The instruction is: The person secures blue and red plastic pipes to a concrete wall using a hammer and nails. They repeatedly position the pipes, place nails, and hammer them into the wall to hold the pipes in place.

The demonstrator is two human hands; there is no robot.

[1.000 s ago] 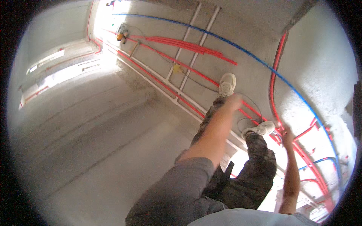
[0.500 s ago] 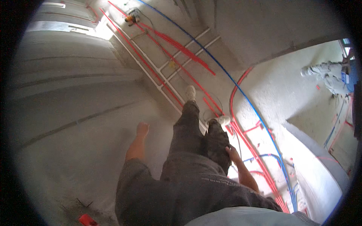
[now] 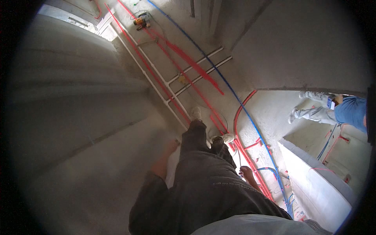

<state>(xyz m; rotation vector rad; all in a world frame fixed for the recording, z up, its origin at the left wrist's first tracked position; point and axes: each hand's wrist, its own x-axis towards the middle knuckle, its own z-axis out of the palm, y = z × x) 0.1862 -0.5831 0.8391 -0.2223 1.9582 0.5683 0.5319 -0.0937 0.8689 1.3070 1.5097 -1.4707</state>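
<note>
My left hand [image 3: 172, 146] hangs beside my left thigh, close to the grey wall. Motion smears its fingers, so I cannot tell their pose, and no object shows in it. My right hand [image 3: 246, 172] is low at my right side, above the bundle of red conduits [image 3: 250, 163]. Its fingers look loosely bent and apart, with nothing visible between them. Below me are my dark trousers [image 3: 194, 137] and two pale shoes; the left shoe [image 3: 196, 114] is ahead of the right shoe [image 3: 227, 138].
White pipes [image 3: 150, 78], red conduits and a long blue conduit [image 3: 219, 76] run along the floor. An orange and black power tool [image 3: 141, 21] lies far ahead. Another person [image 3: 350, 111] in blue stands at the right, beyond a low pale wall [image 3: 313, 172].
My left hand has swung forward and inward along the wall. My right hand has dropped back from my thigh. The view has shifted, and the other person's pose differs.
</note>
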